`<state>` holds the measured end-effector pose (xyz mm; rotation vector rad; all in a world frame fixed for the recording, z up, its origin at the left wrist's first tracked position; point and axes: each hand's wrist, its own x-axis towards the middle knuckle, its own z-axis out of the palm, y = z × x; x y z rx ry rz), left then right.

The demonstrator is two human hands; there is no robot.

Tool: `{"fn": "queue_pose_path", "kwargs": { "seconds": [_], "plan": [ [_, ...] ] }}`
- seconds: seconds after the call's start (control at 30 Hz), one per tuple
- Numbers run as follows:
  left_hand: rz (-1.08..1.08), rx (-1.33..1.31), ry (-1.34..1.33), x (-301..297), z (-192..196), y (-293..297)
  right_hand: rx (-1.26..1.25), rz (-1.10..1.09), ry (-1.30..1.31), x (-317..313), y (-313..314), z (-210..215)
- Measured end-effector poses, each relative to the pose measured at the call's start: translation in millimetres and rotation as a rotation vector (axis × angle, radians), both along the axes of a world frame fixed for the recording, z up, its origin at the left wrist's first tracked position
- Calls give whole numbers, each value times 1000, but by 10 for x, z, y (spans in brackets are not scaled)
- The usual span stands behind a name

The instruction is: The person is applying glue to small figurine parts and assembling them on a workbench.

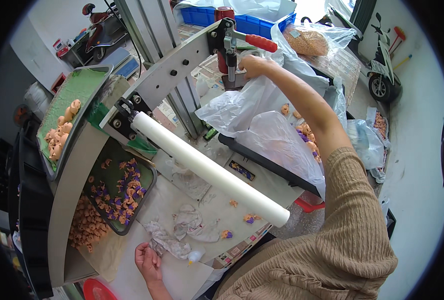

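My right arm stretches over a black tray (272,165) on the right. At its end, my right hand (254,66) is closed at the upper edge of a white plastic bag (267,117), beside a toggle clamp's red handle (261,43). Its fingertips are partly hidden. Small peach and purple figure parts (309,137) show beside the bag in the tray. Low on the worktable, my left hand (148,262) rests with fingers curled in and nothing visible in them. Next to it are crumpled white cloths (169,242) and a small squeeze bottle (195,256).
A metal frame carries a long white roller (207,167) across the table. Left of it, a dark tray (122,187) holds purple-and-peach parts, above a peach pile (84,225). Another tray (74,80) holds peach heads. Several loose pieces (251,218) lie near the table edge.
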<state>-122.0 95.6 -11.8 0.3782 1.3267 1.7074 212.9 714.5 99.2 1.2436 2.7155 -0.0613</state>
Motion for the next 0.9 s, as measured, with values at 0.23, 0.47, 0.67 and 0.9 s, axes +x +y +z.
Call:
{"fn": "queue_pose_path", "kwargs": {
  "seconds": [0.23,0.47,0.67,0.9],
  "plan": [
    [-2,35,-21,-16,34,-73,117,21,273,341,-749,352],
    [-26,167,-197,-70,125,-377,298,48,415,572,-2623,921],
    [28,487,-387,6,145,-776,-445,266,425,353,-4369,811],
    [-123,567,-615,249,-82,-1090,-523,218,741,-487,-5492,-483]
  ]
}}
